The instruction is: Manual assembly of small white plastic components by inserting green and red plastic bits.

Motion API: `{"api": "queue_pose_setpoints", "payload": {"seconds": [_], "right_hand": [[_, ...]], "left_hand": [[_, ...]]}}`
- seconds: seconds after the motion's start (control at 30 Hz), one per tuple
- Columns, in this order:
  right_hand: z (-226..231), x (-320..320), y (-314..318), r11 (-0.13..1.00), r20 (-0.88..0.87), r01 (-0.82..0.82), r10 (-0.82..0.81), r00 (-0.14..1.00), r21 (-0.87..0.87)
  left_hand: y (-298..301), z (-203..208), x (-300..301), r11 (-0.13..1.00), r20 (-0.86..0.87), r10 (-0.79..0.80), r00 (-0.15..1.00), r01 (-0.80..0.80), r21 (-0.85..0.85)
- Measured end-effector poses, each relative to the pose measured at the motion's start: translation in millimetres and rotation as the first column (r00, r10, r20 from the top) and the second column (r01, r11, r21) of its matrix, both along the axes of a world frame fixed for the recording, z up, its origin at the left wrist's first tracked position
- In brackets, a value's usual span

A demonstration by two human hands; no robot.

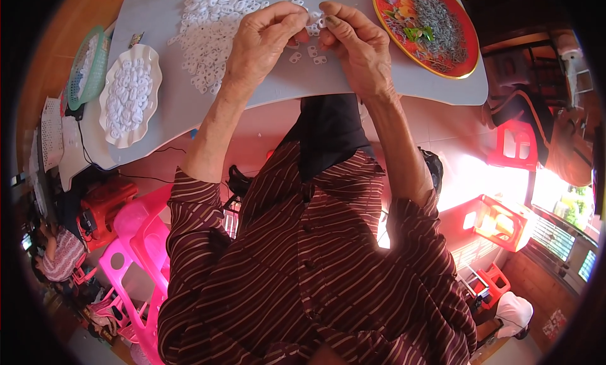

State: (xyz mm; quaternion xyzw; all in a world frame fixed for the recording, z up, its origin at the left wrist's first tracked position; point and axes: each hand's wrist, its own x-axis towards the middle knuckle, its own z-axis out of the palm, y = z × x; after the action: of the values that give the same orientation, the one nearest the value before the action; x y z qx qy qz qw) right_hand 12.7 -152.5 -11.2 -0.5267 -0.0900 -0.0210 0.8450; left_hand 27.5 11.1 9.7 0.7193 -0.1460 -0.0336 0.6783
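Over the table's near part, my left hand [268,40] and my right hand [362,49] meet with fingertips closed in a pinch. Between them are small white plastic pieces [316,19] with holes, partly covered by the fingers. A few loose white pieces [312,52] lie on the grey table [252,106] just below the hands. To the left spreads a big heap of the same pieces [205,40]. Beside my right hand stands a red plate [475,43] with a yellow edge, filled with thin grey pins [449,34].
A white wavy-edged dish [118,141] of white pieces sits at the table's left, next to a green basket [74,103]. Pink plastic chairs [120,270] stand lower left. Red stools [502,223] are at right. Other people [63,258] sit at both sides.
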Motion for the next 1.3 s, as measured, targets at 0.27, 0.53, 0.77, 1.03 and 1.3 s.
{"api": "queue_pose_setpoints", "payload": {"seconds": [0.27, 0.53, 0.77, 1.03, 1.3], "right_hand": [[-0.3, -0.5, 1.4, 0.998, 0.014, -0.063, 0.063, 0.998, 0.011], [4.2, -2.2, 2.6, 0.995, 0.045, -0.066, 0.069, 0.997, -0.072], [4.0, -2.6, 4.8, 0.999, 0.018, 0.003, -0.004, 1.0, 0.036], [5.0, -3.3, 2.4, 0.996, 0.033, -0.055, 0.057, 0.998, -0.065], [0.2, -1.4, 2.0, 1.0, 0.043, 0.002, -0.002, 0.999, 0.002]], "left_hand": [[-3.2, -5.8, -2.4, 0.99, -0.042, -0.004, 0.999, -0.002, -0.139], [-7.9, -8.3, -4.8, 0.955, -0.068, -0.004, 0.998, -0.016, -0.297], [-4.8, -5.2, -4.0, 0.973, -0.085, -0.037, 0.996, 0.017, -0.229], [-8.5, -4.3, -5.1, 0.955, -0.096, -0.007, 0.995, -0.022, -0.296], [-5.5, -4.8, 0.1, 0.974, 0.023, 0.002, 1.0, 0.003, -0.226]]}}
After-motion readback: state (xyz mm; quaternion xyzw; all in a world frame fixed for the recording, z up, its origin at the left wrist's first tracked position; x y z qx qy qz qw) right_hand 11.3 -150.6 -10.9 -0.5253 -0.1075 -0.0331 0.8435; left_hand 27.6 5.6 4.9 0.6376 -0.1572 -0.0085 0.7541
